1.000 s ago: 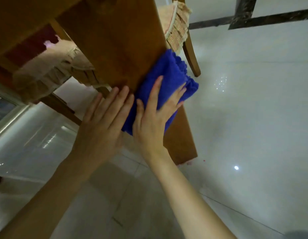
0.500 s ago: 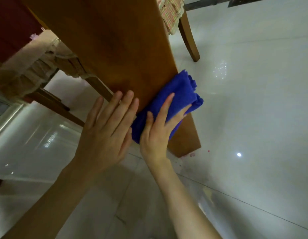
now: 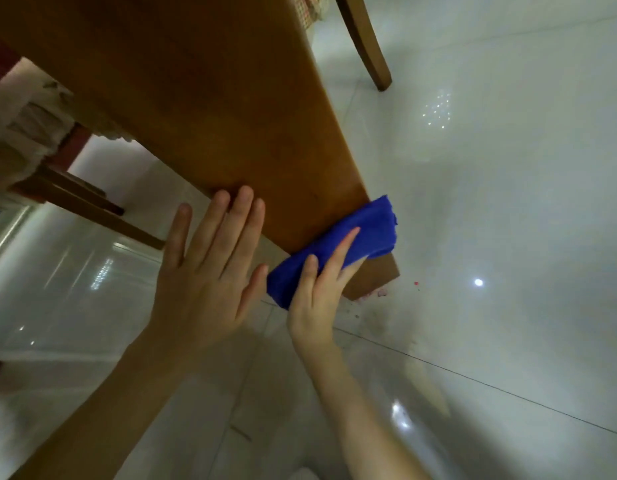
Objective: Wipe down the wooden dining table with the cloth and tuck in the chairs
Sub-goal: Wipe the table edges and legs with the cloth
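The folded blue cloth (image 3: 352,240) lies diagonally across the wooden worktop's (image 3: 213,98) near corner, one end past the near edge and the other past the right-hand edge. The right hand (image 3: 317,292) presses it flat with straight fingers. The left hand (image 3: 206,271), fingers spread, touches the near edge just beside the cloth. Bare wood stretches ahead — probably the only room left for a stroke.

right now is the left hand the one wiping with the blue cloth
No, the right hand presses the cloth on the table; the left hand lies flat beside it.
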